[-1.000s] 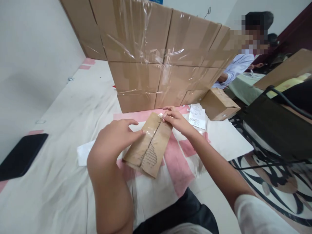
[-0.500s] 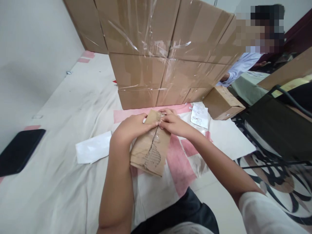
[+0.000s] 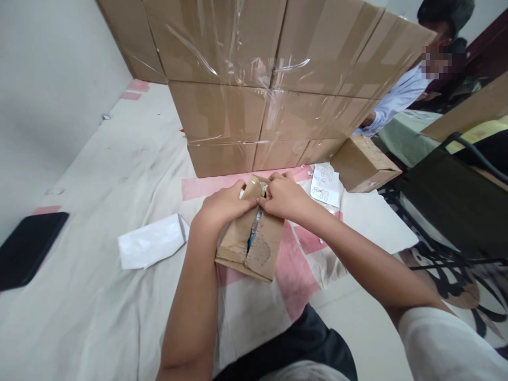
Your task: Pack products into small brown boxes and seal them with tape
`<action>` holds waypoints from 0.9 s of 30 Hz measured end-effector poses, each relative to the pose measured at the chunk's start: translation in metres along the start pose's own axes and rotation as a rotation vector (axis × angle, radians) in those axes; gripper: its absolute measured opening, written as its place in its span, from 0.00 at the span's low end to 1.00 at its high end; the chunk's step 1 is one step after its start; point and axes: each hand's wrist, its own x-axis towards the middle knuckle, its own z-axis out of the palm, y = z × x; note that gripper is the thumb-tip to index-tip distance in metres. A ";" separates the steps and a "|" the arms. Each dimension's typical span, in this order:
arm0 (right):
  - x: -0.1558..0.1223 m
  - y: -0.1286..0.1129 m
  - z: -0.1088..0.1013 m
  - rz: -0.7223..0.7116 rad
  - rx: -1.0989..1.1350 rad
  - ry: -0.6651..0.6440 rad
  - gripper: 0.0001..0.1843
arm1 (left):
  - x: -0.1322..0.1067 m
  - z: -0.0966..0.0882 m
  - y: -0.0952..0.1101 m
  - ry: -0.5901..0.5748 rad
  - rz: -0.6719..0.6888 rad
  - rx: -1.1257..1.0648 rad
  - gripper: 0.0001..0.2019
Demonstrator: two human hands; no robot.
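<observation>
A small flat cardboard box (image 3: 250,246) lies on the pale floor sheet in front of me, its two top flaps meeting along a centre seam. My left hand (image 3: 222,205) grips the left flap at the far end with curled fingers. My right hand (image 3: 282,197) grips the right flap beside it. The seam is parted, and something blue shows inside the gap. Crumpled clear tape sits between my fingertips at the far end of the box.
A tall stack of taped cardboard cartons (image 3: 262,79) stands just beyond the box. A white envelope (image 3: 153,246) lies left, a black flat object (image 3: 27,248) far left, a printed slip (image 3: 327,185) and small carton (image 3: 365,164) right. Another person (image 3: 400,92) sits behind.
My left hand moved from the middle of the box up to its far end, beside my right hand. Both hands have pulled the flaps apart, and the seam has opened.
</observation>
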 end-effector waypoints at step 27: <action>-0.012 0.091 0.119 -0.218 1.188 0.410 0.37 | -0.044 -0.035 0.002 0.037 -0.056 -0.130 0.35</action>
